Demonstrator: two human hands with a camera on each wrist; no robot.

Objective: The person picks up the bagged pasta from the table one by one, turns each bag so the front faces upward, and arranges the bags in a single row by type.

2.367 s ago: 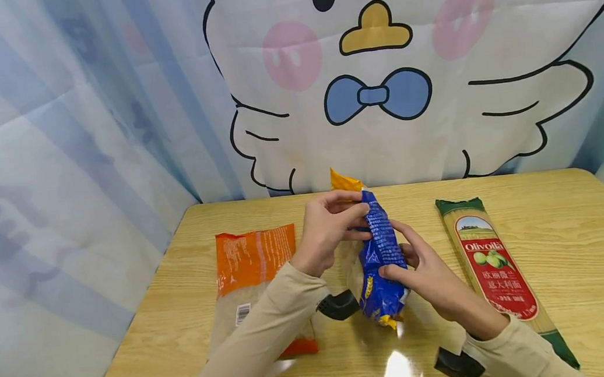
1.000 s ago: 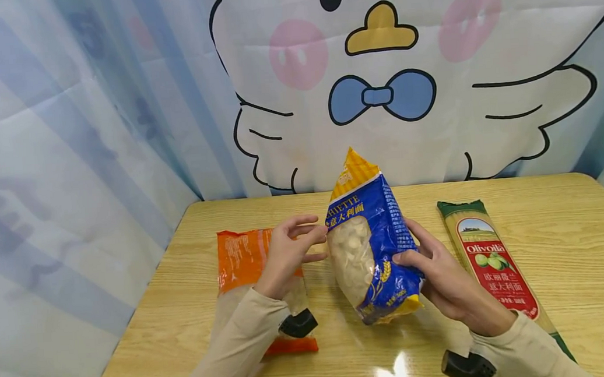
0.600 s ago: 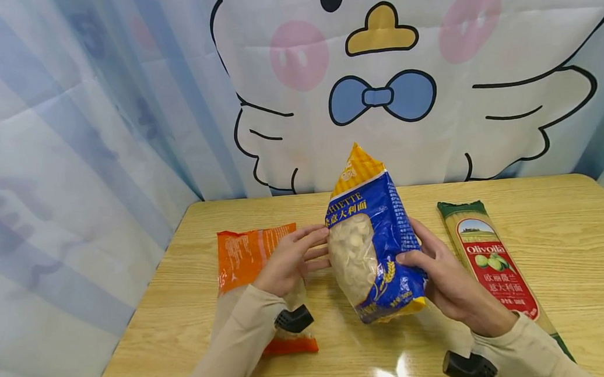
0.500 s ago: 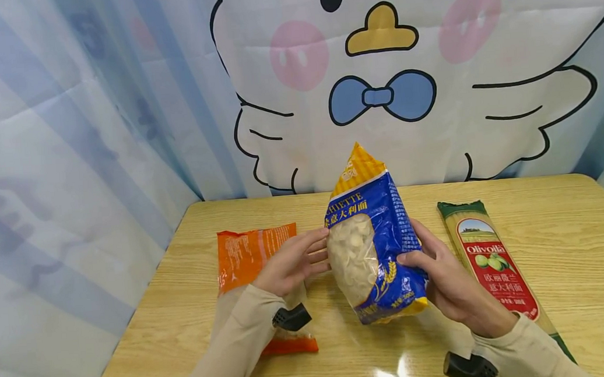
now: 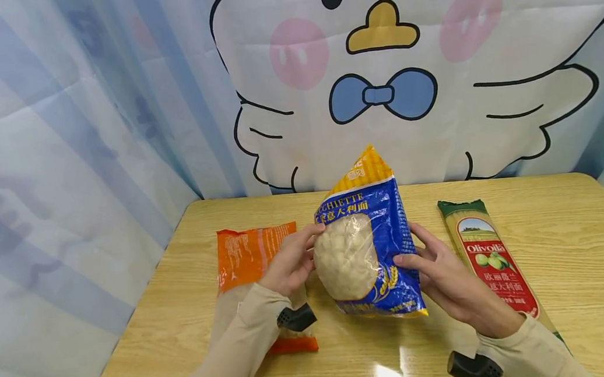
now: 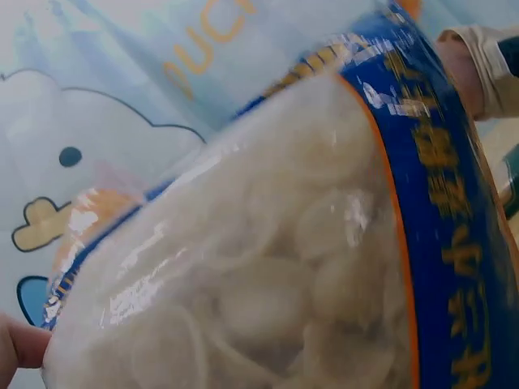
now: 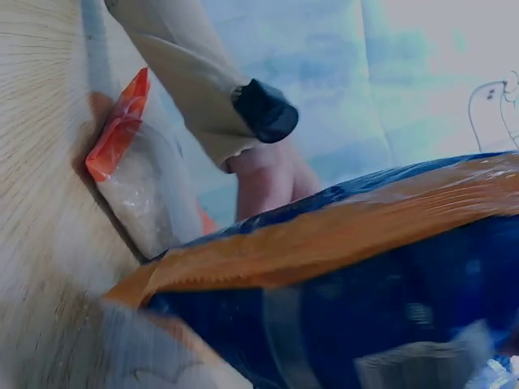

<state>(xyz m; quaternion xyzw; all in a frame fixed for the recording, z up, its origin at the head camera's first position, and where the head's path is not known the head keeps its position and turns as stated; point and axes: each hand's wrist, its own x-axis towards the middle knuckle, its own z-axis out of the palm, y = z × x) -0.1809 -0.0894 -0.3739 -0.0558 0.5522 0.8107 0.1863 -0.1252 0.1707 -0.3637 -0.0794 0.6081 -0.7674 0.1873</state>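
Observation:
Both hands hold up a blue and yellow bag of orecchiette pasta (image 5: 388,223) above the table, its clear window showing the pale shells inside. The left hand (image 5: 292,263) grips the bag's left edge, thumb at the front and fingers partly hidden behind. On the opposite edge the right hand (image 5: 447,280) holds on, its thumb pressed to the blue front and the other fingers mostly hidden behind. The window fills much of the left wrist view, with a left fingertip (image 6: 28,347) at its lower left. In the right wrist view the bag's orange and blue bottom (image 7: 324,235) shows.
An orange-topped clear bag (image 5: 241,263) lies on the wooden table (image 5: 161,350) at left, partly under the left forearm. A green-ended pack of Olivoilà spaghetti (image 5: 493,257) lies at right, close to the right hand. A cartoon-printed curtain (image 5: 299,142) hangs behind the table.
The bag has turned from its printed side to its windowed front and tips slightly right. The left hand let go of it, came back with straight fingers and now grips its left edge.

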